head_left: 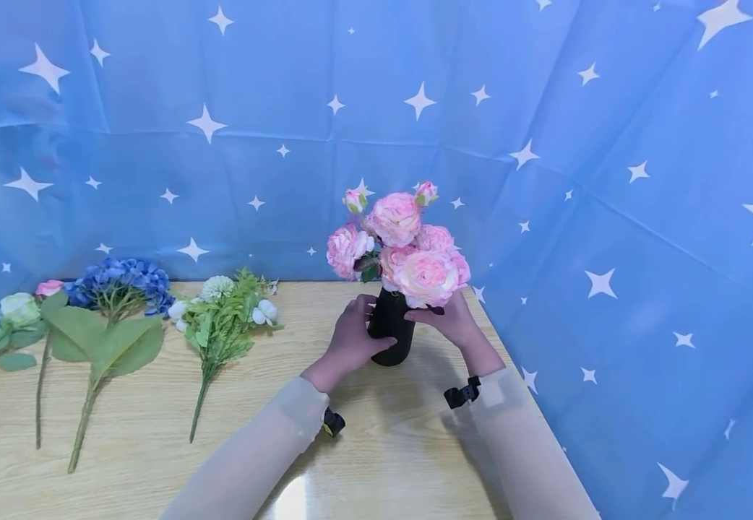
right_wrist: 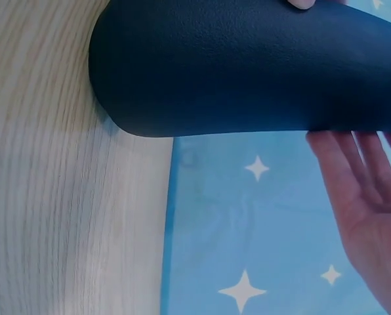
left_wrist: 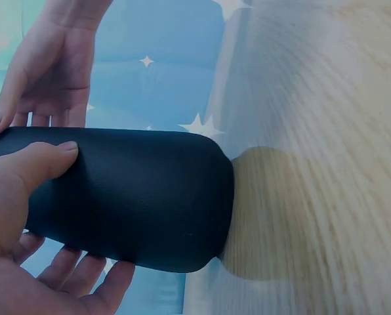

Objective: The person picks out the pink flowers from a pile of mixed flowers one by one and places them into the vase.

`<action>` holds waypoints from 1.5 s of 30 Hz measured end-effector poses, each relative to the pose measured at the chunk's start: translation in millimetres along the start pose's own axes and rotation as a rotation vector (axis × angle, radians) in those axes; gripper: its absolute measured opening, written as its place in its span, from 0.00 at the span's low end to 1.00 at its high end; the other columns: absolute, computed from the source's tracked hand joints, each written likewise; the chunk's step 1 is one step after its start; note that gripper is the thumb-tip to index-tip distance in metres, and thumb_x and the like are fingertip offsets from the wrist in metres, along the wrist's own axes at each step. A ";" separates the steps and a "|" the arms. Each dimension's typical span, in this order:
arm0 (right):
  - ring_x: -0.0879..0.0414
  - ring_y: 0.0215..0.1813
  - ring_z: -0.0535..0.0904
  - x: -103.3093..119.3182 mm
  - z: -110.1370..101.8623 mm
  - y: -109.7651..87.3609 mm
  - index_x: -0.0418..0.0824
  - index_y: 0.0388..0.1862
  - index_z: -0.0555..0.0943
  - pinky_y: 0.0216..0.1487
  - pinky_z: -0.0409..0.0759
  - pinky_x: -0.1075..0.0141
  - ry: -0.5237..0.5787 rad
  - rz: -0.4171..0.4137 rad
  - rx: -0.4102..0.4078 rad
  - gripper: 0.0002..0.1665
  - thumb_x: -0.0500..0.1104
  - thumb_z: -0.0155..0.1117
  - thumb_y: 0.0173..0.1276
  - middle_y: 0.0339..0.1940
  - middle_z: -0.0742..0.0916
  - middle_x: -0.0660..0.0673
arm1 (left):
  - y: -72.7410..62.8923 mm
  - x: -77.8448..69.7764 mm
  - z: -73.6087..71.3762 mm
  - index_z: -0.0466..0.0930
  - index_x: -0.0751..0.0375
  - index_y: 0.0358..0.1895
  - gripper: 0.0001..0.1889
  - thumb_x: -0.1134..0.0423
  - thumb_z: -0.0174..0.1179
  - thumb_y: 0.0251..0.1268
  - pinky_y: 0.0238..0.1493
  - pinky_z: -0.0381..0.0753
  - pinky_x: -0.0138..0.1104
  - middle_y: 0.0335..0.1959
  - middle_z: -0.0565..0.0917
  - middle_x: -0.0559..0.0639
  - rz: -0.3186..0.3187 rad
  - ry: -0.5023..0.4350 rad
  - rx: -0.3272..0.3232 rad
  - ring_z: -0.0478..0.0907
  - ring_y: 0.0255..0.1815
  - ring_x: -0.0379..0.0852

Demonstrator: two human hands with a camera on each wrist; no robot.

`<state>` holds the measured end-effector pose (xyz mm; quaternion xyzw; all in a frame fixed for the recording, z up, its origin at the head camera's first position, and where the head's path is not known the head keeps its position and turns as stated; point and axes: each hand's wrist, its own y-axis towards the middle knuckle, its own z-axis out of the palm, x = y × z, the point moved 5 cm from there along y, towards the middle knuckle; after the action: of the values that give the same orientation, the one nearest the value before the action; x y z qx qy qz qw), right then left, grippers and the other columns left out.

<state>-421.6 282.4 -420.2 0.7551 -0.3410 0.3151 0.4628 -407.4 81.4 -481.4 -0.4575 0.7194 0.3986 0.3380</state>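
A black vase (head_left: 391, 332) stands near the table's right edge, holding a bunch of pink peonies (head_left: 409, 249) with buds and a few dark leaves. My left hand (head_left: 353, 336) grips the vase's lower left side; in the left wrist view its thumb (left_wrist: 54, 157) lies across the near face and the fingers go round behind. On the other side, my right hand (head_left: 451, 318) holds the vase higher up, just under the blooms, which partly cover it. The right wrist view shows the right fingers (right_wrist: 359, 164) meeting the vase's side, their tips hidden behind it.
To the left on the wooden table (head_left: 272, 448) lie a green spray with white blooms (head_left: 220, 318), a blue hydrangea (head_left: 119, 285) with broad leaves, a pink flower (head_left: 49, 288) and a pale green rose (head_left: 19, 309). A blue star-patterned cloth (head_left: 285, 65) hangs behind and along the right.
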 end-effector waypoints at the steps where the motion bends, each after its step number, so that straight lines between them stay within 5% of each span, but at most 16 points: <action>1: 0.59 0.68 0.78 1.1 1.5 0.7 0.44 0.76 0.71 0.65 0.80 0.69 -0.016 -0.016 -0.006 0.50 0.25 0.81 0.56 0.68 0.81 0.55 | -0.2 0.8 -1.1 0.68 0.58 0.70 0.38 0.55 0.79 0.61 0.63 0.83 0.53 0.62 0.79 0.59 -0.002 -0.002 0.001 0.80 0.61 0.58; 17: 0.60 0.70 0.78 -1.6 15.7 -4.1 0.45 0.74 0.73 0.66 0.82 0.69 -0.017 0.091 -0.114 0.50 0.28 0.85 0.54 0.69 0.82 0.51 | -4.3 6.0 -7.7 0.70 0.58 0.70 0.37 0.56 0.79 0.61 0.63 0.83 0.54 0.61 0.78 0.60 -0.003 -0.012 -0.005 0.80 0.61 0.59; 27: 0.52 0.71 0.79 -4.2 16.5 -6.3 0.46 0.73 0.74 0.67 0.83 0.50 -0.061 0.193 -0.143 0.45 0.35 0.85 0.58 0.70 0.81 0.46 | -2.4 8.6 -7.1 0.70 0.57 0.71 0.37 0.54 0.78 0.62 0.63 0.83 0.53 0.63 0.78 0.59 0.023 -0.011 -0.001 0.80 0.62 0.58; 45: 0.63 0.69 0.79 -7.5 7.1 -12.6 0.44 0.73 0.75 0.68 0.81 0.60 -0.062 0.197 -0.181 0.47 0.32 0.85 0.55 0.69 0.82 0.50 | 0.4 6.0 1.9 0.68 0.58 0.75 0.39 0.53 0.76 0.64 0.62 0.84 0.51 0.63 0.78 0.58 0.035 0.022 0.023 0.81 0.62 0.57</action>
<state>-414.5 281.9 -434.9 0.6824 -0.4548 0.3036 0.4851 -409.6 80.9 -487.3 -0.4454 0.7356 0.3908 0.3283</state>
